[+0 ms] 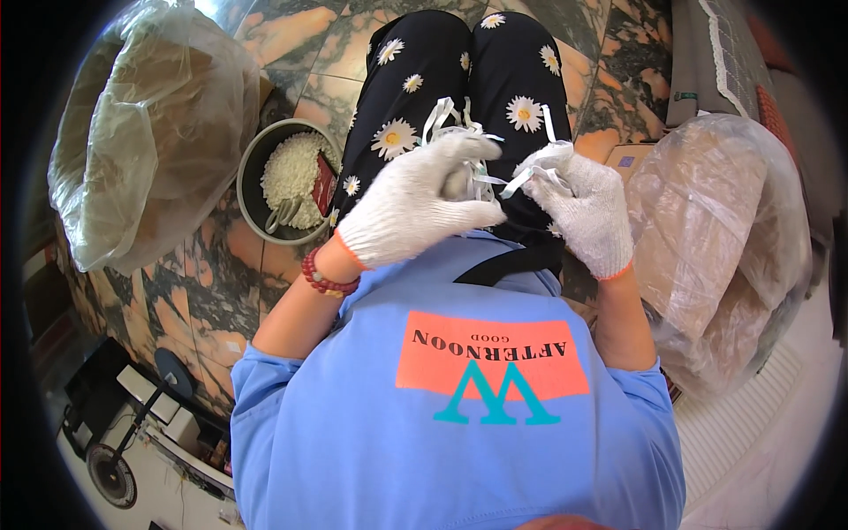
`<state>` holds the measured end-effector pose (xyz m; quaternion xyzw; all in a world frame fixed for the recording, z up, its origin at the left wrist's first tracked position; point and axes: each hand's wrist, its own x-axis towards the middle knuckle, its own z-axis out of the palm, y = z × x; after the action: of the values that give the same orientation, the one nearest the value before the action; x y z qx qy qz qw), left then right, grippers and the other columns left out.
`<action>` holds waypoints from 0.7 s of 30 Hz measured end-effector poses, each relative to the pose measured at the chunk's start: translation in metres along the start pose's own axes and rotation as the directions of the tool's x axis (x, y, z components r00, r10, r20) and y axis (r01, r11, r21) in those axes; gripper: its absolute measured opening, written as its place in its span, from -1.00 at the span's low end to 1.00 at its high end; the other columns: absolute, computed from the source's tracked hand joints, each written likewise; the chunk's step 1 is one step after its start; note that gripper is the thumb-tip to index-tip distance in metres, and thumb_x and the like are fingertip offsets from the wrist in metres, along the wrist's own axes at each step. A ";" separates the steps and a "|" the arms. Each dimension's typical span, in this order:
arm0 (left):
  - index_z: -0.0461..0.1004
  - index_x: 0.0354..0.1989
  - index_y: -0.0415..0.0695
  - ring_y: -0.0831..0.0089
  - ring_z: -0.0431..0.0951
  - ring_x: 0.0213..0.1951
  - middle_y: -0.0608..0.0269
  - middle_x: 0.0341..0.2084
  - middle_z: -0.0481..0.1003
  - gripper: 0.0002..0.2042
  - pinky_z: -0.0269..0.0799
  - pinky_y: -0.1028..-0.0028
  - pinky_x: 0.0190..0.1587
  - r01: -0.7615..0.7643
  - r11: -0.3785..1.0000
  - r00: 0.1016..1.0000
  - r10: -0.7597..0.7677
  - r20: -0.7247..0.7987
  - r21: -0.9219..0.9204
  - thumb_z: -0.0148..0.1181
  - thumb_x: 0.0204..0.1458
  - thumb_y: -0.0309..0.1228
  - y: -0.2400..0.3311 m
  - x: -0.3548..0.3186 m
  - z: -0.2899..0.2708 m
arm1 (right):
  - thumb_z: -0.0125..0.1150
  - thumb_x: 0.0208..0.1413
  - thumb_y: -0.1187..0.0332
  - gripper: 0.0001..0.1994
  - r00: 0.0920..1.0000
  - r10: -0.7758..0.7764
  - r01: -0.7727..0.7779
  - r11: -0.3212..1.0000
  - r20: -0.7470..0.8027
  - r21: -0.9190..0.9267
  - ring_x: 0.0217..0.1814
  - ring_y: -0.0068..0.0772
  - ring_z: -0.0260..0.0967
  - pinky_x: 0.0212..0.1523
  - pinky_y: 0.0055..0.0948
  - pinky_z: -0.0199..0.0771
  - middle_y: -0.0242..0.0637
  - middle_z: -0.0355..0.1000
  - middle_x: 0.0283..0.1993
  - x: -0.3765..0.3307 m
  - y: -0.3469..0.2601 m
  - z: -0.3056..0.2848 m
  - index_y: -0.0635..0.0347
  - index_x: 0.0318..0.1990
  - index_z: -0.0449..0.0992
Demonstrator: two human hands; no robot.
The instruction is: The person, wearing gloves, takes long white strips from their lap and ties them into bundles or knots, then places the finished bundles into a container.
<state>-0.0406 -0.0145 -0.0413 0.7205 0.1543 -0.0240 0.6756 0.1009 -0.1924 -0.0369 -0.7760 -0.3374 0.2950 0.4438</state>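
Both my hands wear white knitted gloves with orange cuffs, above my lap. Under my left hand (422, 199) hangs a bundle of thin, shiny white strips (439, 121). Its thumb and forefinger stand apart, while the other fingers curl in around the bundle. My right hand (579, 208) pinches a few looped white strips (549, 157) between thumb and fingers. A strip end reaches from it toward the left hand. What the strips are attached to, if anything, is hidden by the left glove.
A grey pot (253, 215) of white pellets, with a red packet (324, 184) and a metal-handled tool (284, 212) in it, stands left of my legs. A large clear plastic bag (146, 132) stands beyond it. At the right, another plastic bag (707, 230) covers something brown, beside a sofa (715, 53).
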 end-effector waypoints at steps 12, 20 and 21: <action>0.59 -0.37 -0.17 0.24 0.51 -0.31 0.17 -0.44 0.50 -0.85 0.42 0.34 -0.14 -0.192 0.940 0.972 0.141 0.189 0.283 0.24 0.16 -0.36 -0.011 0.006 0.007 | 0.00 0.45 0.13 -0.69 0.984 -0.123 -0.072 0.385 0.129 0.920 -0.60 -0.74 0.16 -0.61 -0.71 0.27 -0.36 0.39 -0.39 0.003 0.002 -0.037 0.21 -0.21 0.44; 0.52 -0.37 -0.22 0.45 0.45 -0.34 0.26 -0.46 0.46 -0.75 0.37 0.47 -0.18 -0.108 0.989 0.956 0.076 0.283 0.100 0.00 0.30 -0.37 0.004 0.001 -0.004 | 0.36 0.10 0.45 -0.81 0.927 -0.089 0.142 0.982 0.363 -0.122 -0.22 -0.51 0.42 -0.09 -0.50 0.48 -0.37 0.47 -0.13 -0.012 0.001 -0.016 0.18 -0.12 0.65; 0.52 -0.37 -0.22 0.45 0.45 -0.34 0.26 -0.46 0.46 -0.75 0.37 0.47 -0.18 -0.108 0.989 0.957 0.076 0.280 0.101 0.00 0.30 -0.37 0.004 0.000 -0.002 | 0.32 0.12 0.46 -0.84 0.960 -0.100 0.035 0.970 0.262 0.241 -0.23 -0.50 0.43 -0.12 -0.53 0.47 -0.34 0.46 -0.13 -0.013 0.003 -0.015 0.21 -0.14 0.65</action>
<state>-0.0401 -0.0128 -0.0373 0.7542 0.0234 -0.1016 0.6483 0.1051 -0.2110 -0.0312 -0.6584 -0.3847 0.4210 0.4913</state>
